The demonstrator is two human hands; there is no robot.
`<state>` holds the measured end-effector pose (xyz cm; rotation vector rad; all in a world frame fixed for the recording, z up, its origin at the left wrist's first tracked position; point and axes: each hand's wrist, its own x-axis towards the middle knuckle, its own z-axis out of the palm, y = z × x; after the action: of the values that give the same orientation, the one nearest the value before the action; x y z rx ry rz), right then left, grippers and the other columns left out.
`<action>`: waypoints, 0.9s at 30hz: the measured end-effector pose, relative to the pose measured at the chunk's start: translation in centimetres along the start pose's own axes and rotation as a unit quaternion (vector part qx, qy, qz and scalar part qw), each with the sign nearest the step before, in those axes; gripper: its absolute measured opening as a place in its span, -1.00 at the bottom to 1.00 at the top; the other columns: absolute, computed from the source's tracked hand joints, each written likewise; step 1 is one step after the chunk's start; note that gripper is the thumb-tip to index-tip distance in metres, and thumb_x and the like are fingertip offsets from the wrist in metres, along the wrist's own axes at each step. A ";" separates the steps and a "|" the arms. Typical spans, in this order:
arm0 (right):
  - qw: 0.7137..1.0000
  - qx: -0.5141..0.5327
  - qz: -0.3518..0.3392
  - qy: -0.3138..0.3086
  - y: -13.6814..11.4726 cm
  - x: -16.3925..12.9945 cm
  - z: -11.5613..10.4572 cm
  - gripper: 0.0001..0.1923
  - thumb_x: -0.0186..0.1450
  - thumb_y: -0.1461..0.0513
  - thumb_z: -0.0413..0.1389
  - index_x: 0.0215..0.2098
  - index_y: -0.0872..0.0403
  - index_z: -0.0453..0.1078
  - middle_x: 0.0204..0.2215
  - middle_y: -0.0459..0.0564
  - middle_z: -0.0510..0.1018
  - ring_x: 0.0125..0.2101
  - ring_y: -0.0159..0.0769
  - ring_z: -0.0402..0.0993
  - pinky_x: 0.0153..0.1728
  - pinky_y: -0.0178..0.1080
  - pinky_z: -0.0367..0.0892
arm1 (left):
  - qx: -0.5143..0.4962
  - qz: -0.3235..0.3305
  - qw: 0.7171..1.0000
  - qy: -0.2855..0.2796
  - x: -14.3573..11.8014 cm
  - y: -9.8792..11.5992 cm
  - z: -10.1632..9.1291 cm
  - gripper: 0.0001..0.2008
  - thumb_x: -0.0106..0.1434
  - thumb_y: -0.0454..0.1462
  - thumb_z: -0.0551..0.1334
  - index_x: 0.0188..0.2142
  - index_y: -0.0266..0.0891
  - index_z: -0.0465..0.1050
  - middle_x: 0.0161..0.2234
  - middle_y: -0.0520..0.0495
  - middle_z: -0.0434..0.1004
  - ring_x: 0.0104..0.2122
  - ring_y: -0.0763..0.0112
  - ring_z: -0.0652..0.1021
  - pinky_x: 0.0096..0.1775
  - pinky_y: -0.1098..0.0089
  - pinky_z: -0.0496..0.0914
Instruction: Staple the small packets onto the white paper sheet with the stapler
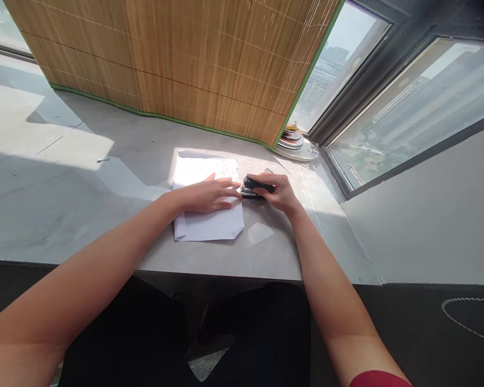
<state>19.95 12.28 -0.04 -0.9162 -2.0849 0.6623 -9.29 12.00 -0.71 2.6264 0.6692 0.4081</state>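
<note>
The left hand (207, 195) is lying on the white paper (210, 228), fingers spread open, hiding its middle. At the paper's right edge, the right hand (280, 192) is gripping one black stapler (250, 194), fingers partly covering it. Beyond the paper, one blind (185, 64) is partly hiding stacked plates (300, 150), uncountable.

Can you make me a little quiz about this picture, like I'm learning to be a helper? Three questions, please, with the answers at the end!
1. What is in the right hand?
a) a cup
b) a stapler
c) a spoon

2. True or false: the left hand is underneath the white paper.

3. Fill in the missing colour: the big tan blind has a ____ trim along its bottom edge.

Key:
1. b, a stapler
2. False, it lies on top of the white paper
3. green
</note>
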 end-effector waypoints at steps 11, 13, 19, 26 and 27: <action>0.997 -0.073 -0.019 -0.001 -0.6 -0.2 0.5 -0.70 0.38 0.18 0.22 0.04 -0.20 0.66 -0.18 -0.06 0.69 -0.18 -0.16 0.58 -0.05 -0.03 0.49 | -0.002 -0.005 1.000 -0.003 -0.1 -0.2 0.8 -0.61 0.51 -0.10 0.19 0.28 0.27 0.47 0.47 0.02 0.20 0.46 -0.05 0.17 0.43 -0.32 -0.08; 0.996 -0.085 -0.013 -0.004 -0.8 -0.1 0.6 -0.69 0.37 0.20 0.22 0.03 -0.21 0.66 -0.19 -0.06 0.69 -0.18 -0.15 0.57 -0.05 -0.03 0.49 | 0.000 -0.005 1.000 -0.005 -0.1 -0.2 0.8 -0.61 0.51 -0.10 0.18 0.28 0.28 0.46 0.46 0.02 0.21 0.46 -0.04 0.17 0.43 -0.31 -0.09; 0.996 -0.091 -0.017 -0.004 -1.0 -0.1 0.8 -0.63 0.36 0.23 0.20 0.07 -0.22 0.64 -0.18 -0.07 0.69 -0.19 -0.16 0.57 -0.09 -0.04 0.47 | 0.005 -0.007 1.000 -0.001 0.0 0.1 0.8 -0.63 0.50 -0.10 0.18 0.24 0.29 0.50 0.44 0.03 0.26 0.45 -0.02 0.19 0.43 -0.31 -0.09; 0.993 -0.118 -0.018 -0.012 -0.9 0.0 0.8 -0.65 0.37 0.23 0.20 0.05 -0.25 0.65 -0.18 -0.09 0.70 -0.19 -0.15 0.57 -0.05 -0.01 0.45 | -0.004 -0.008 1.000 0.017 0.1 0.1 0.9 -0.64 0.47 -0.11 0.23 0.21 0.25 0.54 0.40 0.01 0.32 0.42 -0.03 0.25 0.42 -0.29 -0.04; 0.992 -0.122 -0.018 -0.013 -0.8 -0.1 0.8 -0.65 0.37 0.23 0.20 0.05 -0.25 0.65 -0.18 -0.10 0.70 -0.19 -0.15 0.57 -0.04 -0.01 0.44 | -0.004 -0.007 1.000 0.018 0.1 0.1 0.9 -0.65 0.47 -0.12 0.23 0.20 0.24 0.55 0.40 0.00 0.32 0.42 -0.03 0.25 0.42 -0.28 -0.03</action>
<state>18.98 11.61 0.02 -1.0057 -2.2355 0.4069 -8.84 11.67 -1.42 2.6107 0.6956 0.4553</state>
